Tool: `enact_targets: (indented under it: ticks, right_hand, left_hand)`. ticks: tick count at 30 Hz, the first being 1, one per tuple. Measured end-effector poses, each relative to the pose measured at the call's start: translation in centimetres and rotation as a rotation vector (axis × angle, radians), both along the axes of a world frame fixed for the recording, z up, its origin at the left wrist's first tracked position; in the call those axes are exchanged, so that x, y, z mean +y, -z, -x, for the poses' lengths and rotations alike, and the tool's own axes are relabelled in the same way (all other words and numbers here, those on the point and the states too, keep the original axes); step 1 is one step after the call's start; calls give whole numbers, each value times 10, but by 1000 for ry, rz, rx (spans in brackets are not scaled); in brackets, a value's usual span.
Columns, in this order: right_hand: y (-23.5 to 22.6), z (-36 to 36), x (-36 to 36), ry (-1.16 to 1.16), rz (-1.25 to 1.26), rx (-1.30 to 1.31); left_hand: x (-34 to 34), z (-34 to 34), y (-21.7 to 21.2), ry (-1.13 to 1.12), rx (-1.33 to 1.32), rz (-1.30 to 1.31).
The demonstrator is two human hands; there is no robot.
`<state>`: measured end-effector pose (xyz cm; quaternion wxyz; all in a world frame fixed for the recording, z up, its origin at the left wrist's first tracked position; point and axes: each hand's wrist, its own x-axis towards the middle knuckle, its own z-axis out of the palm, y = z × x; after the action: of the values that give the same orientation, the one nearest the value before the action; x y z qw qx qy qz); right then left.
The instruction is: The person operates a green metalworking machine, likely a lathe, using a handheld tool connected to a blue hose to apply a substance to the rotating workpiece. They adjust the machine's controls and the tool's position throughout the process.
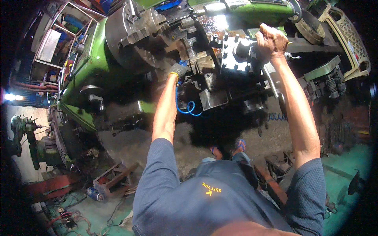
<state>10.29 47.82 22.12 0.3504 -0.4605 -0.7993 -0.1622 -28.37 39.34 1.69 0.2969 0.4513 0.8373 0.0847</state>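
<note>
My left hand (178,71), in a grey glove with a yellow cuff, is closed around a blue air gun (183,63), mostly covered by the fingers. From it a blue coiled hose (190,107) hangs down in front of the carriage. The hand is just right of and below the lathe chuck (124,41), whose jaws face the carriage. Bare and curled into a fist, my right hand (272,41) grips what looks like the lever handle of the tool post; the grip itself is hidden. The square tool post (235,55) stands to its left, with bolts on top.
The green headstock (84,67) is on the left, the green tailstock (262,15) at the far right. A curved metal lever (270,81) juts out below my right wrist. Red steel frames (118,175) lie on the floor behind me, with cables and a blue can (94,194) nearby.
</note>
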Motion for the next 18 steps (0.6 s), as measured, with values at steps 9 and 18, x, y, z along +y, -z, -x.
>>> enact_targets:
  ticks: [9,18]
  right_hand:
    - [-1,2,-2,22,16,-14]
    - [-6,4,-6,-10,-39,12]
  left_hand:
    - [23,2,-2,101,62,42]
    - [51,28,14,87,120,86]
